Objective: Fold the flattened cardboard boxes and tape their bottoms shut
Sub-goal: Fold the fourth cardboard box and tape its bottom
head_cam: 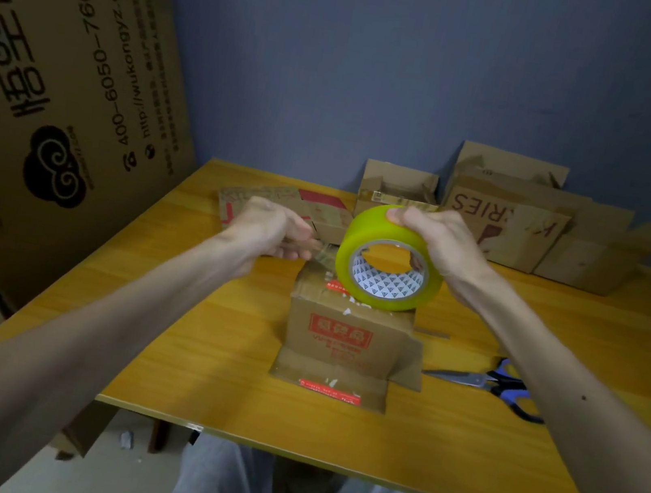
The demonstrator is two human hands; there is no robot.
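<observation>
A small cardboard box (337, 333) with red print stands upside down in the middle of the yellow table (180, 342), its flaps splayed on the table at the near side. My right hand (436, 238) grips a big yellow tape roll (386, 256) from above, holding it just over the box's top. My left hand (270, 233) pinches the clear free end of the tape (320, 252), stretched out to the left of the roll above the box's far left corner.
Blue-handled scissors (494, 384) lie right of the box. A flattened box (300, 208) lies at the back left, an open folded box (398, 192) and larger boxes (531, 227) stand at the back. A huge cardboard sheet (56, 76) leans on the left.
</observation>
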